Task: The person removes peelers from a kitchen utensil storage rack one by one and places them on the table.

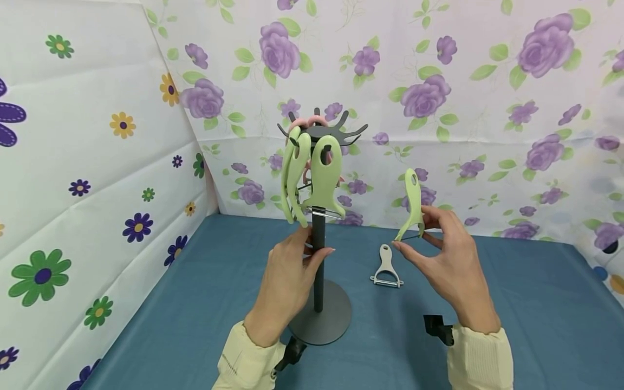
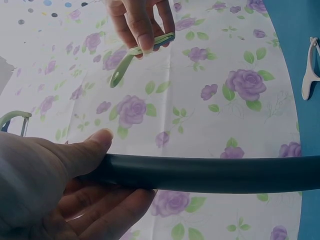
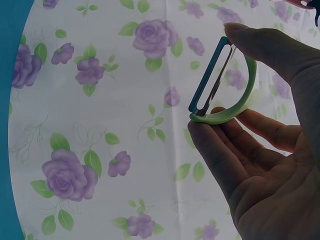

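My left hand (image 1: pixel 285 276) grips the dark pole (image 1: pixel 318 260) of an upright stand just beneath its hanging peelers; the left wrist view has the thumb and fingers around that pole (image 2: pixel 215 173). Several green peelers (image 1: pixel 325 168) hang from hooks on the stand's top (image 1: pixel 319 131). To the right, my right hand (image 1: pixel 453 260) pinches a green peeler (image 1: pixel 413 200) by its blade end, handle pointing up. In the right wrist view, thumb and fingers hold both sides of the peeler's curved frame (image 3: pixel 235 112), its blade showing. A white peeler (image 1: pixel 386 266) lies on the table between the hands.
The stand's round grey base (image 1: pixel 336 319) rests on the blue tabletop (image 1: pixel 195 309). Pink peeler handles (image 1: pixel 307 122) show behind the green ones. Bare hooks (image 1: pixel 358 131) spread on the right of the top. Floral cloth (image 1: pixel 341 32) hangs behind.
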`<state>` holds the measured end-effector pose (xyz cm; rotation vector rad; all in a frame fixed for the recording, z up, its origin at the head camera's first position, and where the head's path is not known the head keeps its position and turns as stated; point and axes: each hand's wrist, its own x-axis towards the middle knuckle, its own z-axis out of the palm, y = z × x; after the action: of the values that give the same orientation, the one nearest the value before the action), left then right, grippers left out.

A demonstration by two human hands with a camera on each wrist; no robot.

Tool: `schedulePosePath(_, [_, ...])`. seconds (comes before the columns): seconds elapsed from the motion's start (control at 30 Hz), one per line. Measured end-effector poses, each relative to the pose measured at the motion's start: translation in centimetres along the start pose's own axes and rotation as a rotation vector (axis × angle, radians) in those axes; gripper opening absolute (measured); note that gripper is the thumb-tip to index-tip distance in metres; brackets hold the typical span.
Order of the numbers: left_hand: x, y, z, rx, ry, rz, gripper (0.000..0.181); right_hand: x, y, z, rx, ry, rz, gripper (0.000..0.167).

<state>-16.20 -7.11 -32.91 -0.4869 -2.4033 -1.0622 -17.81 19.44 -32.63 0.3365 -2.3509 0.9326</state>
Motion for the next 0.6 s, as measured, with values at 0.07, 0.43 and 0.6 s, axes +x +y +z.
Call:
schedulePosePath(0.07, [0.0, 0.0, 0.0, 0.0, -0.001, 0.0, 0.023, 0.0, 0.06, 0.0, -0.001, -0.002, 0.002, 0.073])
schedulePosePath(0.43, [0.02, 0.04, 0.0, 0.005, 0.0, -0.003, 0.023, -0.08, 0.42, 0.09, -0.013, -0.021, 0.038, 0.073])
schedulePosePath(0.6, [0.01, 0.08, -0.01, 0.008, 0.0, -0.003, 0.023, -0.1, 0.66, 0.11, -0.017, -0.028, 0.048, 0.073])
